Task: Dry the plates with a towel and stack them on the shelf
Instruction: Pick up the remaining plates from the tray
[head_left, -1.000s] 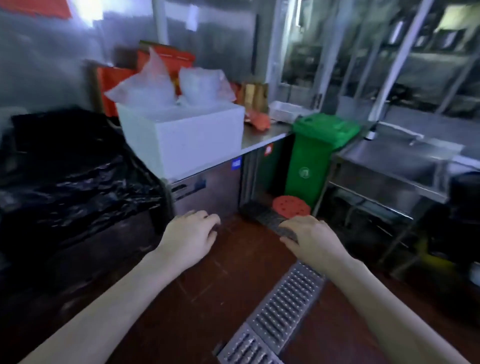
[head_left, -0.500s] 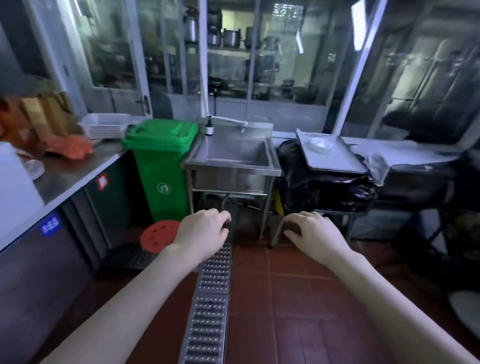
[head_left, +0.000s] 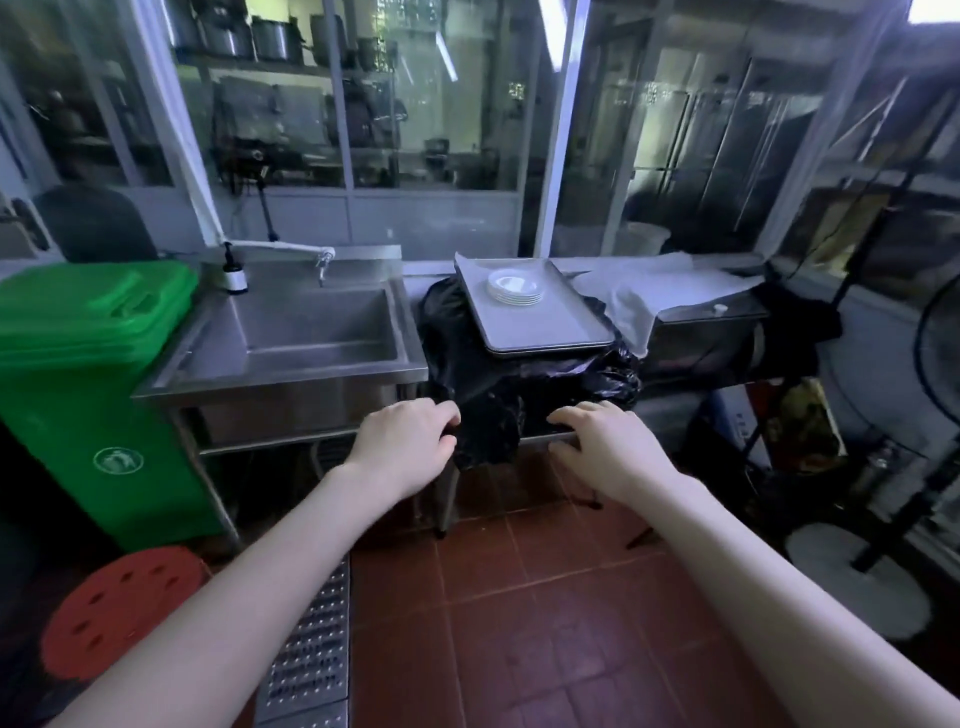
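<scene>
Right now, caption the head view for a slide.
Empty left hand and right hand held out before plates on a tray.

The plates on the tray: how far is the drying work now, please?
Nothing looks done: the white plates sit stacked on the metal tray, none on a shelf. Nothing is in hand: the left hand and right hand reach forward, empty. Left: take a towel, perhaps the white cloth beside the tray, dry each plate, shelve them.
</scene>
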